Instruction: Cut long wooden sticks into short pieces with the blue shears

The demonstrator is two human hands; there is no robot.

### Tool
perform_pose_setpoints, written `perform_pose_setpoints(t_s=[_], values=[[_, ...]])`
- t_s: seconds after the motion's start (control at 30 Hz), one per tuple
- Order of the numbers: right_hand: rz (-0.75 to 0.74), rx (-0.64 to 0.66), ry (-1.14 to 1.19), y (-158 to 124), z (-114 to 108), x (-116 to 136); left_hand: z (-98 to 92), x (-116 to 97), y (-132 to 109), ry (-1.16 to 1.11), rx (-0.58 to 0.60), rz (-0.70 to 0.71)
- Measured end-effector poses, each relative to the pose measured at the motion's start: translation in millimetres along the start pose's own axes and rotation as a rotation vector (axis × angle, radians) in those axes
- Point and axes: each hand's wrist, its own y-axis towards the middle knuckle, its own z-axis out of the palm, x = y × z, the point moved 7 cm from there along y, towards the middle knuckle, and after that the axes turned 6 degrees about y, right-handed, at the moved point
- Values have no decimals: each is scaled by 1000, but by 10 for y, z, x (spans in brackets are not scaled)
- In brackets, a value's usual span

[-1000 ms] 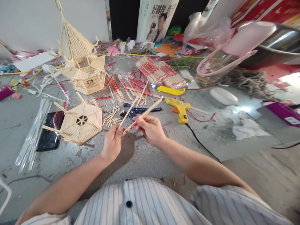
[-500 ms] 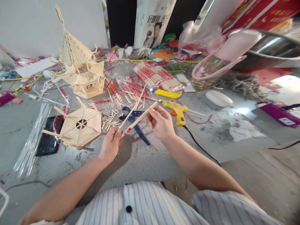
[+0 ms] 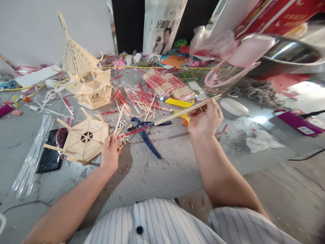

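My left hand (image 3: pixel 111 152) is closed on a clear wrapper with red print (image 3: pixel 134 131), stretched toward the right. A single wooden stick (image 3: pixel 120 118) rises from the same fingers. In my right hand (image 3: pixel 206 118) is a pair of wooden chopsticks (image 3: pixel 177 114), slanting up to the right, their lower end at the wrapper's mouth. Beneath the wrapper lie blue-handled cutters (image 3: pixel 149 142), with short cut stick pieces (image 3: pixel 123 130) beside them. A hexagonal stick panel (image 3: pixel 83 145) with legs pointing up lies left of my left hand.
A pagoda-like stick model (image 3: pixel 88 84) stands at the back left. Wrapped chopstick bundles (image 3: pixel 167 84), a yellow cutter knife (image 3: pixel 179 102) and a partly hidden yellow glue gun (image 3: pixel 183 117) lie farther back. A black phone (image 3: pixel 49 152) and clear glue sticks (image 3: pixel 34 156) lie left; a white oval object (image 3: pixel 234 106) is right.
My right hand has moved right and up, drawing the chopsticks out of the wrapper. My left hand has shifted left with the wrapper, and its single stick now stands steeper.
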Motion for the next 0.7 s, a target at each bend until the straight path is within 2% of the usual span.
perform_pose_setpoints(t_s=[0.1,0.27,0.33,0.43,0.57,0.7], values=[[22,16,-19,-93,41,-65,-10,-7,13,-35,-16,-5],[189,273,-108,-434,278,-271,-40,-129,41,-57,-39,38],[206,316,-108,-500,314,-284,-51,-166,43,-70,-59,61],[185,295,-90,-482,298,-253,-31,-167,22,-12,-50,98],[197,277,-90,-451,277,-268,-5,-136,11,185,10,144],[101,201,-111,-396,215,-219,-111,-178,65,250,-51,184]])
